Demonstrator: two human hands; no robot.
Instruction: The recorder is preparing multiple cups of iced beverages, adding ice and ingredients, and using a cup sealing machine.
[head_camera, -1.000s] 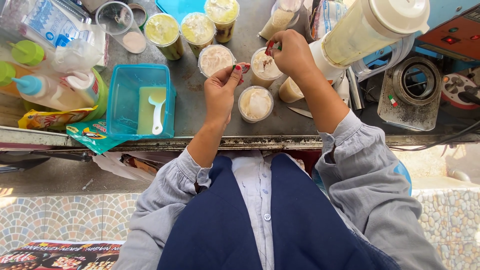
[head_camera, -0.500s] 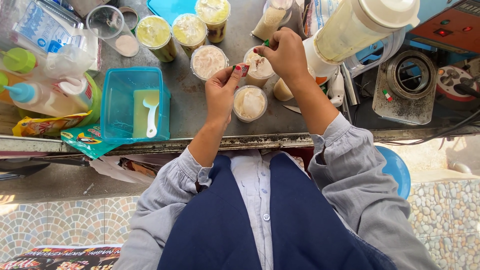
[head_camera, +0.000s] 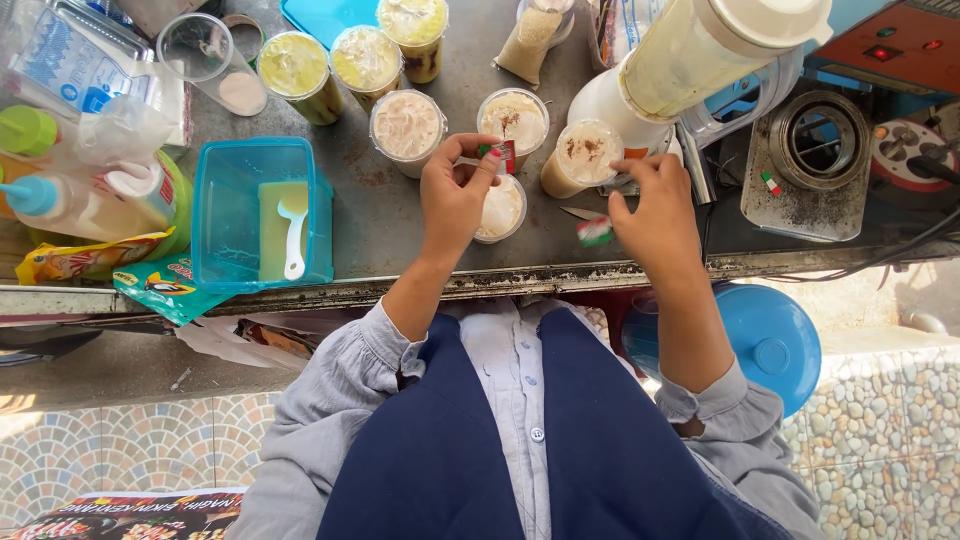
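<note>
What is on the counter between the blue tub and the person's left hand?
In the head view, nothing: bare grey counter separates the blue tub from the left hand.

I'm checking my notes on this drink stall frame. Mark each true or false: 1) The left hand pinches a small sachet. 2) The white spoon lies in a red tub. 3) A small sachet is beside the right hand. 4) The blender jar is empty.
1) True: the left hand pinches a small sachet above the cups.
2) False: the white spoon lies in a blue tub.
3) True: a second sachet is at the right hand.
4) False: the blender jar holds pale yellow liquid.
</note>
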